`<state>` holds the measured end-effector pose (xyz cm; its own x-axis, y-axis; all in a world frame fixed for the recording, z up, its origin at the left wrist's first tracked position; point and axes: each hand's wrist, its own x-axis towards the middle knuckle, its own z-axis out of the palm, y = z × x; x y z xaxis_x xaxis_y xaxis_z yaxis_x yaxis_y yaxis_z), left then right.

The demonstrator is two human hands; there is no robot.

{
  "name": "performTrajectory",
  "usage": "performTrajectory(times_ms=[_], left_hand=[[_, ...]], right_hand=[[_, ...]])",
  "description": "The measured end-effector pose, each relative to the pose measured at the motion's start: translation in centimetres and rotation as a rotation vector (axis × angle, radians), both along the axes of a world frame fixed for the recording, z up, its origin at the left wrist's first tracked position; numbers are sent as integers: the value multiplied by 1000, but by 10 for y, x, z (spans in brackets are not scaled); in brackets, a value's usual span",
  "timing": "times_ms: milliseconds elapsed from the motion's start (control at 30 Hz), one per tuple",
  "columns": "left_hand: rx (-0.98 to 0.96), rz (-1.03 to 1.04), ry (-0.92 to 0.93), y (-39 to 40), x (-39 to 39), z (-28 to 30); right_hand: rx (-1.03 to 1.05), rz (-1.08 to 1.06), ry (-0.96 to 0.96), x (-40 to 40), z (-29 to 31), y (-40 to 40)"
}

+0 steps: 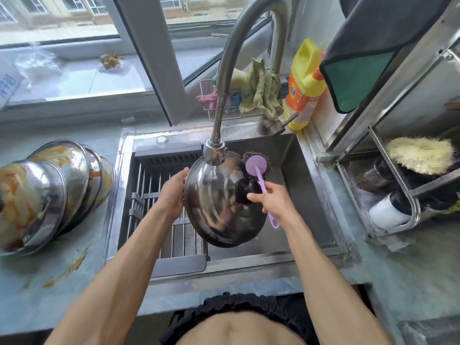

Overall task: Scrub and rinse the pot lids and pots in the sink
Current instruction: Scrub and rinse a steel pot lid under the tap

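A shiny steel pot lid (214, 202) with a black knob (245, 191) is tilted on edge over the sink (311, 195), under the faucet head (214, 151), from which water runs onto it. My left hand (174, 189) grips the lid's left rim. My right hand (272, 197) holds the handle of a purple scrub brush (257, 168); its steel-wool head lies against the lid's upper right edge. Several dirty steel lids (59, 185), smeared with orange residue, are stacked on the left counter.
A slatted drain rack (161, 195) spans the sink's left half. Behind the faucet are a wire basket of cloths (251, 95) and a yellow detergent bottle (305, 85). A metal shelf (388, 135) with brushes and jars stands at the right. Orange spills mark the left counter (74, 265).
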<state>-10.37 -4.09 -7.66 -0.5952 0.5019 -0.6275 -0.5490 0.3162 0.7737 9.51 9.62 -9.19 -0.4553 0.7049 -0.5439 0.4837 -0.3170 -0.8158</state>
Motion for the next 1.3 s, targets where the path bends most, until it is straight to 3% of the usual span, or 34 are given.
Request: performTrajectory(times_ms=[100, 267, 400, 567, 900, 1033, 1167, 1300], left_hand=[[-16, -34, 8, 8, -8, -3], [16, 211, -63, 10, 0, -34], [38, 257, -51, -7, 29, -38], [79, 188, -36, -30, 51, -31], [40, -118, 103, -28, 21, -7], [33, -166, 64, -8, 8, 6], [-10, -94, -7, 2, 8, -5], [0, 216, -136, 2, 24, -26]], right_hand=[[-64, -56, 38, 5, -8, 2], [-253, -399, -46, -8, -13, 3], [-322, -391, -120, -18, -13, 3], [-255, -442, -104, -24, -18, 1], [77, -136, -151, -8, -12, -1], [75, -102, -42, 1, -9, -1], [31, -201, 108, 4, -5, -5], [-27, -364, 132, 6, -2, -1]])
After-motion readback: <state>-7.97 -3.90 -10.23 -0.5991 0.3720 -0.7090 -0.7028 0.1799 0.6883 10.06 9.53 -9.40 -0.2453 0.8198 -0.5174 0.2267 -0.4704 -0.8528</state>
